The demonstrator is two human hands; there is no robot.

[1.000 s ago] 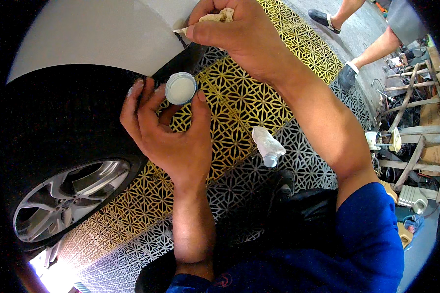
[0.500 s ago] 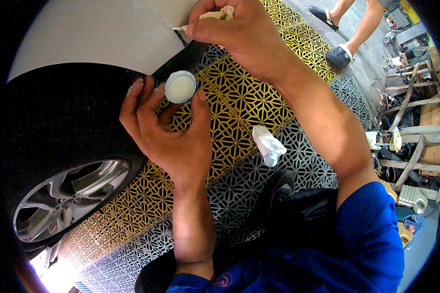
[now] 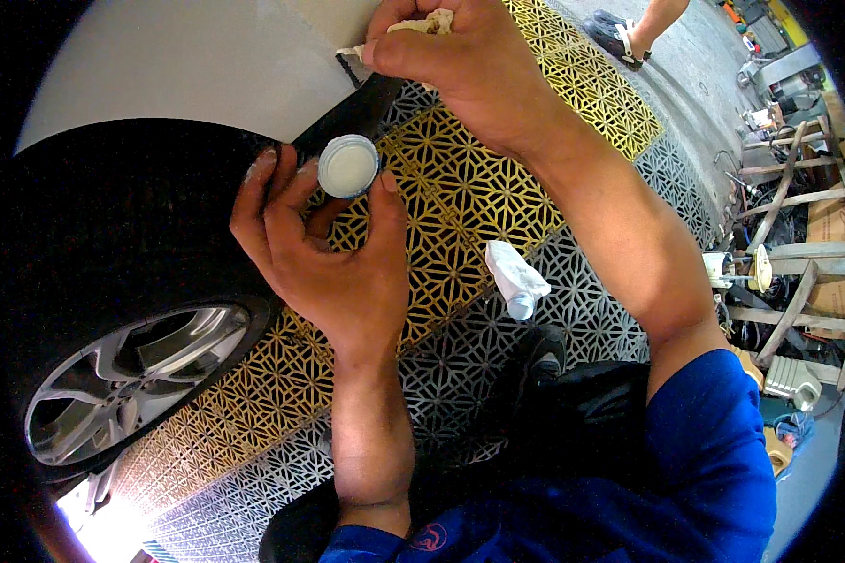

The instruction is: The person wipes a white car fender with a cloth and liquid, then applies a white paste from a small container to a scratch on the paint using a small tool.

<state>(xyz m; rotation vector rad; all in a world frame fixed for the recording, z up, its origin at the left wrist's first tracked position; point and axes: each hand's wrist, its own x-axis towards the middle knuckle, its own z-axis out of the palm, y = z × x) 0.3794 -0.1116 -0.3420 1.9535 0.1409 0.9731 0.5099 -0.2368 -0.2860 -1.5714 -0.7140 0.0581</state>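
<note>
Between the thumb and fingers of my left hand [image 3: 333, 253] is a small round cap [image 3: 348, 167] with a bluish rim, its pale inside facing up. My left fingertips are beside the dark wheel arch. Farther up, my right hand [image 3: 460, 70] is closed on a crumpled, stained off-white cloth [image 3: 430, 23]. One corner of the cloth touches the lower edge of the light grey car panel [image 3: 207, 66], next to a dark mark. On the floor mat to the right of my left hand lies a white bottle [image 3: 516, 280], tipped on its side.
At left stands the car's wheel [image 3: 136, 385] with silver spokes. Yellow and grey lattice floor tiles [image 3: 460, 225] spread below. Another person's foot in a dark clog [image 3: 615, 39] is at the upper right. Wooden frames [image 3: 798, 249] and clutter line the right side.
The other person's legs have moved; just one clog now shows, near the top. My hands, the cap and the cloth stay almost where they were.
</note>
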